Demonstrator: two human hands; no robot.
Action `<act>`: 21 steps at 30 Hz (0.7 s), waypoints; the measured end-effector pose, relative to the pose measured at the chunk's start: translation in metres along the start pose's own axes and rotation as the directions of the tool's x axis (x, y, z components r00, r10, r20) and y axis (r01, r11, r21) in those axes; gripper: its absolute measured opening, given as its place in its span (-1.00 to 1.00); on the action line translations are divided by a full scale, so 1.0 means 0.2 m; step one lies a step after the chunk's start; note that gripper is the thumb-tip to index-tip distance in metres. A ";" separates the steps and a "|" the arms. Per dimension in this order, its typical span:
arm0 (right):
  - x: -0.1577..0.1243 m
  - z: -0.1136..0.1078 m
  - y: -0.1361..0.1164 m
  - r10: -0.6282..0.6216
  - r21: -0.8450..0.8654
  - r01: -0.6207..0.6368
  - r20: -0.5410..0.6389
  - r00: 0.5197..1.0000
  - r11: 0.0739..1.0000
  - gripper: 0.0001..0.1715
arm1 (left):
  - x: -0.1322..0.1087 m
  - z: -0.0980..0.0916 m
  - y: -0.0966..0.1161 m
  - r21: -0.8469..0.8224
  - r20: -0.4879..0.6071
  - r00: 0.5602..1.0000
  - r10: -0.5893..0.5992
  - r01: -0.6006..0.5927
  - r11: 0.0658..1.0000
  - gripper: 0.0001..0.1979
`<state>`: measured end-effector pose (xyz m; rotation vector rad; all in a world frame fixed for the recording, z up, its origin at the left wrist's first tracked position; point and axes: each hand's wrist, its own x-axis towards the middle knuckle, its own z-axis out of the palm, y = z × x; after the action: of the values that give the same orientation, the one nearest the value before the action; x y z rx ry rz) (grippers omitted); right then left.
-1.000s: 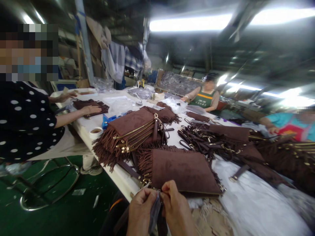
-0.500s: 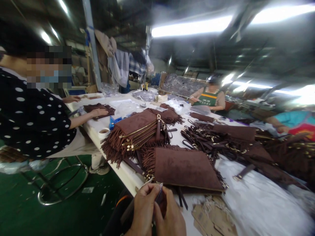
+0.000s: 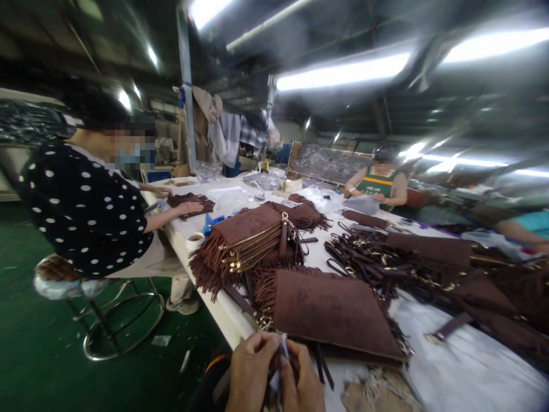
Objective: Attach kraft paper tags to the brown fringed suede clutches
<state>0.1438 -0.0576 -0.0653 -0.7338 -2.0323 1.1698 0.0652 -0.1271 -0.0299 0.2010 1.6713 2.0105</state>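
Observation:
At the table's near edge, my left hand (image 3: pixel 252 372) and my right hand (image 3: pixel 303 375) are closed close together. Thumbs and fingers pinch a narrow strip with a pale, film-like wrap (image 3: pixel 283 345); its exact kind is hard to make out, and much of it is hidden by the fingers. Just beyond my hands lies a brown fringed suede bag (image 3: pixel 330 309), flat, with gold hardware and its fringe to the back. Behind it, to the left, several similar bags with gold zippers (image 3: pixel 253 229) are stacked.
Brown bags and straps (image 3: pixel 424 249) pile up on the right, beside white plastic sheeting (image 3: pixel 476 366). Cardboard tags (image 3: pixel 377 395) lie near the front. A white tape roll (image 3: pixel 195 241) sits at the left edge. A person in polka dots (image 3: pixel 90 212) sits left; another in a green apron (image 3: pixel 377 187) works opposite.
The view has tilted up and turned left, so the scene sits lower and further right. My hands keep their pinch, and more of the pale wrap shows between them.

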 end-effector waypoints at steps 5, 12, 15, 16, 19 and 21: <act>-0.01 0.01 0.00 0.027 0.171 -0.031 0.025 0.999 0.985 -0.48 | 0.04 0.00 -0.07 -0.267 0.076 0.971 -0.227 0.239 0.934 -0.73; 0.03 -0.02 -0.03 0.199 0.606 -0.352 0.306 0.931 0.713 -0.39 | 0.05 0.00 0.01 -0.381 0.300 0.784 -0.544 0.621 0.685 -0.88; 0.05 -0.03 -0.04 0.211 0.667 -0.448 0.408 0.888 0.596 -0.36 | 0.05 -0.01 0.05 -0.361 0.358 0.758 -0.545 0.651 0.668 -0.90; 0.05 -0.03 -0.04 0.212 0.681 -0.472 0.432 0.876 0.560 -0.36 | 0.05 -0.02 0.05 -0.354 0.352 0.766 -0.538 0.640 0.682 -0.90; 0.06 -0.02 -0.04 0.203 0.728 -0.524 0.488 0.849 0.443 -0.40 | 0.06 -0.03 0.03 -0.315 0.302 0.814 -0.496 0.576 0.755 -0.91; 0.06 -0.01 -0.04 0.192 0.755 -0.548 0.515 0.835 0.361 -0.42 | 0.06 -0.03 0.03 -0.280 0.296 0.821 -0.489 0.564 0.777 -0.91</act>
<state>0.1368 -0.0522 -0.0554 -0.4377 -1.1032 2.5160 0.0511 -0.1267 -0.0283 -0.1753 1.0463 1.7352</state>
